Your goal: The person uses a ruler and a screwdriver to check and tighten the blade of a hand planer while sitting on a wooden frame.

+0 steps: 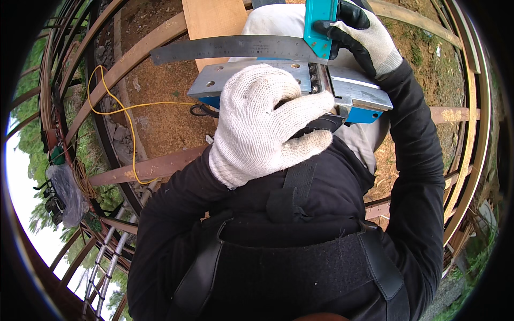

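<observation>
While the left hand (267, 120) is gripping and partly hiding the upturned planer (321, 88), the right hand (364, 40) is holding a square (241, 48), cut off at top centre.

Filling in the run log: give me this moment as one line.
left hand: grips upturned planer | right hand: holds square against its sole | plank beyond

Outdoors in daylight, brown timber beams (134, 59) frame bare, sawdust-strewn ground (160, 117) crossed by a yellow cord (115, 109), with a metal ladder (110, 262) and green foliage (27, 91) at the left.
</observation>
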Demonstrator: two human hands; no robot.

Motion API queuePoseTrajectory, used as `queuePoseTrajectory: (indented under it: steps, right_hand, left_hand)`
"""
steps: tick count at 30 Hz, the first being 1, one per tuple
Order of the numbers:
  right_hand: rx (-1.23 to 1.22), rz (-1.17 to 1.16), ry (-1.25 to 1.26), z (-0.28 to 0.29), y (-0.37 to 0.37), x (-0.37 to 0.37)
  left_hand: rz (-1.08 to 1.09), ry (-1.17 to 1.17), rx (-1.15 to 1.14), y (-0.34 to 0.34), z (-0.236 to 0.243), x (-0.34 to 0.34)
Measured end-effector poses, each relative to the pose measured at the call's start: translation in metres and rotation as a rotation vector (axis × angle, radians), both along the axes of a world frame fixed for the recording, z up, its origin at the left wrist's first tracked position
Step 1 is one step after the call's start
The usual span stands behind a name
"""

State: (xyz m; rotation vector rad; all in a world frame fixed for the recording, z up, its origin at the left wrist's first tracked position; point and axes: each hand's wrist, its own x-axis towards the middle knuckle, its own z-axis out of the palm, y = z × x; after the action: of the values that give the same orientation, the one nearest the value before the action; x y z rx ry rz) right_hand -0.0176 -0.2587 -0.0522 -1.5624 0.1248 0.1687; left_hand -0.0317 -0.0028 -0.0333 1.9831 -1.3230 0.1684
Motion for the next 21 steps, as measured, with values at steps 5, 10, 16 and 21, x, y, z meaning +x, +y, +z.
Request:
queuePoseTrajectory:
  steps: [5,10,16,21]
  right_hand:
    - [0.034,0.012,0.014,-0.0007,-0.001,0.001]
    - [0.046,0.027,0.007,-0.003,-0.0013,0.0021]
    - [0.116,0.01,-0.082,-0.003,0.0012,0.0041]
    - [0.017,0.092,-0.061,-0.0015,-0.0019,0.0076]
  left_hand:
    - [0.002,0.006,0.005,0.0005,0.0011,-0.0012]
    - [0.008,-0.006,0.022,0.0019,0.0011,-0.001]
    - [0.008,0.007,0.015,0.0013,0.0003,-0.0009]
    - [0.006,0.009,0.006,0.0003,0.0001,-0.0003]
